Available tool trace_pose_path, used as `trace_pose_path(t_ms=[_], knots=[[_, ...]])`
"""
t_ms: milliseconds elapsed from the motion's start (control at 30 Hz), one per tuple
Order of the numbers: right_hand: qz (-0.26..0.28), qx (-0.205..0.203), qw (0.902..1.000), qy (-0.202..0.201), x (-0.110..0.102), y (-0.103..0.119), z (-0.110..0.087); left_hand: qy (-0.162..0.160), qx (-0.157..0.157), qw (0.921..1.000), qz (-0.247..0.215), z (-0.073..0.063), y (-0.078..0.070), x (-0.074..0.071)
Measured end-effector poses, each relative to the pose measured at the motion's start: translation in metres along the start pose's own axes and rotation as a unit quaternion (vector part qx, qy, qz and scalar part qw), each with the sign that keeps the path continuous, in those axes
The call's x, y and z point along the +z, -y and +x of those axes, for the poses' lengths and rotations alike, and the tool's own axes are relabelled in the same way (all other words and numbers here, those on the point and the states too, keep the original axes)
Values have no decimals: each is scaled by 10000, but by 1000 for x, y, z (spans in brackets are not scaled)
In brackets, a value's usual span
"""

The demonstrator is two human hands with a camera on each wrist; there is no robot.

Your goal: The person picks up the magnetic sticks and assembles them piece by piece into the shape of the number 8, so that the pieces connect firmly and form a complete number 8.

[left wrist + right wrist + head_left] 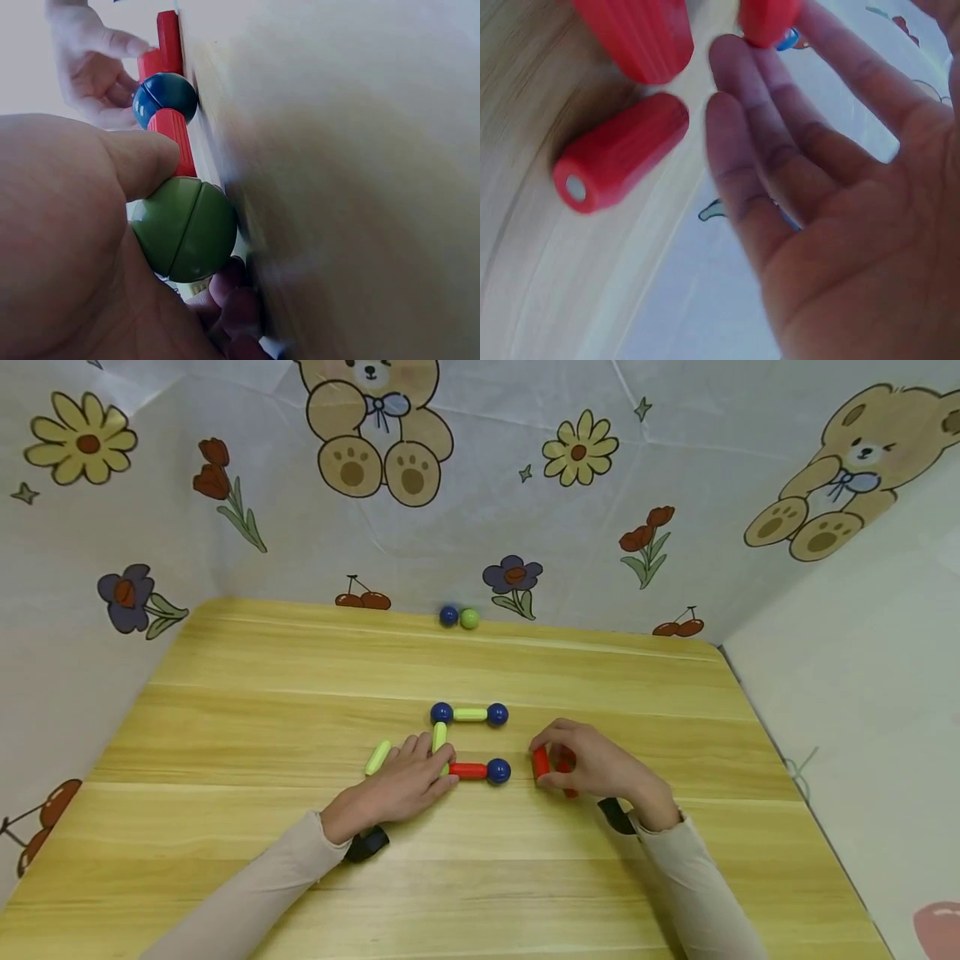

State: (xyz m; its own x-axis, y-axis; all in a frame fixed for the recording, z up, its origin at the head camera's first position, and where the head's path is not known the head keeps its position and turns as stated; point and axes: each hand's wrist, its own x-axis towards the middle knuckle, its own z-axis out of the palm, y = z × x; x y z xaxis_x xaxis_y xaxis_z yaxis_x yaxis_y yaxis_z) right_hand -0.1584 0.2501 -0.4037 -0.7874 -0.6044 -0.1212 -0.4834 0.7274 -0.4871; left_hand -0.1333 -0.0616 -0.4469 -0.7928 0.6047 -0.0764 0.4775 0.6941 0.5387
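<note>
My left hand [401, 781] rests over the near-left corner of a magnetic stick-and-ball shape. Its thumb and fingers hold a green ball [184, 229], which joins a red stick [469, 771] ending in a blue ball [498, 771]. From that corner a yellow-green stick [439, 737] runs back to another blue ball [442, 713], then a second yellow-green stick [470, 714] leads to a further blue ball [497, 714]. To the right, my right hand [600, 764] pinches a loose red stick [541, 763] between thumb and index finger. Another red stick [622, 154] lies beside its fingers.
One loose yellow-green stick [378, 757] lies left of my left hand. At the table's back edge sit a blue ball [448, 616] and a green ball [469, 618]. Printed fabric [480, 527] hangs behind the wooden table [480, 885].
</note>
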Motion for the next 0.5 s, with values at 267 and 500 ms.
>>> trace_pose_path(t_ms=[267, 500], knots=[[759, -74, 9951, -627, 9, 7, 12, -31, 31, 10000, 24, -1, 0, 0], [1614, 26, 9844, -699, 16, 13, 17, -45, 72, 10000, 43, -1, 0, 0]])
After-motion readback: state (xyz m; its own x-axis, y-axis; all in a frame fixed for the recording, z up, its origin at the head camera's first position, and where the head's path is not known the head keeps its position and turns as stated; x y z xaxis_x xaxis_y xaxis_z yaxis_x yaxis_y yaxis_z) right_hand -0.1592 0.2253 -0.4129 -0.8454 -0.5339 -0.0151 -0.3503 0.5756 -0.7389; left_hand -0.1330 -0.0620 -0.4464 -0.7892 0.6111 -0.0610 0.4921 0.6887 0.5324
